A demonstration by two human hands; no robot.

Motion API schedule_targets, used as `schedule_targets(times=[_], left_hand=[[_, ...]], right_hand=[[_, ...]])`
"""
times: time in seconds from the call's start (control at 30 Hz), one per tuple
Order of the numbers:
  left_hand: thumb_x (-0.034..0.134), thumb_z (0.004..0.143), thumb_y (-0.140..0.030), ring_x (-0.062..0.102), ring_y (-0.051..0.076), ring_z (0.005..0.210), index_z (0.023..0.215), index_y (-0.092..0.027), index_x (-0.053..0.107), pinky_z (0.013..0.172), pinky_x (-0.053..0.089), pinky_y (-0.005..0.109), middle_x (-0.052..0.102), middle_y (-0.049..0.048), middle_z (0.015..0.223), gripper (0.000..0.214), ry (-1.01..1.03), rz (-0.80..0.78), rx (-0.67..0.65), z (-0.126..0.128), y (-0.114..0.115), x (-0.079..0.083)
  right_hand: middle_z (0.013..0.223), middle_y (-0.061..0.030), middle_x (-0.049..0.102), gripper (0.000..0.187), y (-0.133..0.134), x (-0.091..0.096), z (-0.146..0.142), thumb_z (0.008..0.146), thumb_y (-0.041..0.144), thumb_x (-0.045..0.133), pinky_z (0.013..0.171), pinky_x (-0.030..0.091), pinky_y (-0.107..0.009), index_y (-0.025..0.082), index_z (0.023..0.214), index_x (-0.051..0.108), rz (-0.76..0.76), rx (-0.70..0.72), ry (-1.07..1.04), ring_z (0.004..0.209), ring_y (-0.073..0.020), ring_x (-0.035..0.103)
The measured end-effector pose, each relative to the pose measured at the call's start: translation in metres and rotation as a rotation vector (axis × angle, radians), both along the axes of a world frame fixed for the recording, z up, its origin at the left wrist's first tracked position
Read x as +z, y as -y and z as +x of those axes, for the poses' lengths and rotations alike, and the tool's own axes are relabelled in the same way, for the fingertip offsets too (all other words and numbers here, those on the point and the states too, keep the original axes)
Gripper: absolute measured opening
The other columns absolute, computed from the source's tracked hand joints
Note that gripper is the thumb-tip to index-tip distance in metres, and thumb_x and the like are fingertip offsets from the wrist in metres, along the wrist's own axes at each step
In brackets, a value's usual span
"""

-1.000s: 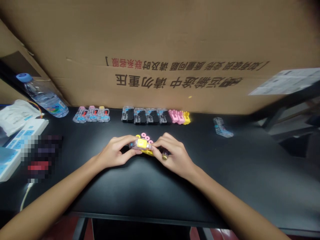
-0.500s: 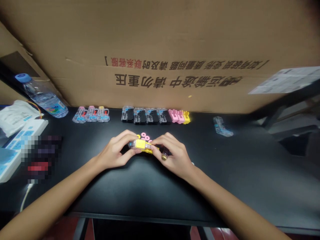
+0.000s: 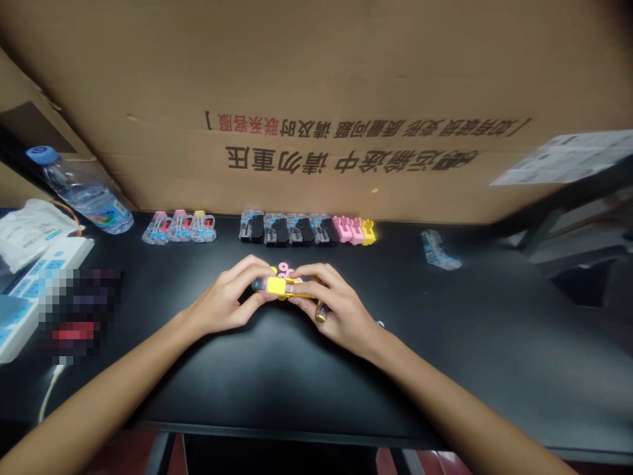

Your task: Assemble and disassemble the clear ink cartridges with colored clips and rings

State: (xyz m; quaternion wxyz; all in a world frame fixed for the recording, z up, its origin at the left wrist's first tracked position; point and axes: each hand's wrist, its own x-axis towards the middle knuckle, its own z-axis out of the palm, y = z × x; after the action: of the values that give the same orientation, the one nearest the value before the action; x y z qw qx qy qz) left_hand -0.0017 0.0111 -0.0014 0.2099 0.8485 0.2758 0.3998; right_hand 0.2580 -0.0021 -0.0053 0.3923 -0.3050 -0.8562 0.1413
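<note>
Left hand (image 3: 223, 302) pinches the yellow-topped piece (image 3: 275, 285) at its left end; right hand (image 3: 345, 311) its right.

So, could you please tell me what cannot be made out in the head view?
All in the head view:
- Brass-ended rod: mostly hidden by the right hand.
- Yellow-topped toy: gripped end covered by the left hand.
- White speck: too small to identify.
- Dark item: blurred by pixel blocks.
- Power strip: cut off by the left edge.
</note>
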Motion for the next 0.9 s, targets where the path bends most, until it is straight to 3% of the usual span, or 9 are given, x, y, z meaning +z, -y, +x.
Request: schedule_targets(times=[0.47,0.73,0.8,0.9], left_hand=[[0.062,0.101,-0.008,0.074,0.021,0.106,0.129,-0.022,0.062,0.090,0.063,0.033,0.072,0.0116,0.119,0.031,-0.050,0.058,-0.033,-0.004,0.001,0.002],[0.058,0.097,-0.004,0.076,0.021,0.109,0.129,-0.021,0.061,0.090,0.065,0.034,0.075,0.0109,0.119,0.037,-0.079,0.200,-0.027,-0.008,-0.003,0.001],[0.063,0.098,-0.009,0.076,0.022,0.105,0.127,-0.021,0.061,0.089,0.065,0.036,0.076,0.0100,0.115,0.032,-0.057,0.232,0.012,-0.009,-0.005,0.002],[0.076,0.097,-0.024,0.075,0.020,0.091,0.127,-0.022,0.061,0.082,0.063,0.034,0.077,0.0076,0.107,0.034,-0.057,0.200,0.218,-0.015,-0.012,0.001]], right_hand=[[0.119,-0.0089,0.076,0.023,-0.003,0.005,0.005,0.102,0.011,0.069,0.079,0.054,-0.037,0.028,0.117,0.074,0.098,0.047,-0.015,0.090,-0.0204,0.068],[0.121,-0.0097,0.076,0.027,-0.013,0.008,0.015,0.100,0.005,0.065,0.078,0.053,-0.039,0.027,0.115,0.071,0.182,-0.018,0.042,0.093,-0.0223,0.070],[0.120,-0.0099,0.077,0.026,-0.017,0.009,0.020,0.100,0.007,0.068,0.080,0.055,-0.040,0.027,0.116,0.071,0.202,-0.057,0.022,0.095,-0.0229,0.071],[0.113,-0.0088,0.078,0.020,-0.026,0.012,0.030,0.098,0.014,0.073,0.083,0.057,-0.042,0.027,0.112,0.072,0.239,-0.146,0.006,0.095,-0.0246,0.074]])
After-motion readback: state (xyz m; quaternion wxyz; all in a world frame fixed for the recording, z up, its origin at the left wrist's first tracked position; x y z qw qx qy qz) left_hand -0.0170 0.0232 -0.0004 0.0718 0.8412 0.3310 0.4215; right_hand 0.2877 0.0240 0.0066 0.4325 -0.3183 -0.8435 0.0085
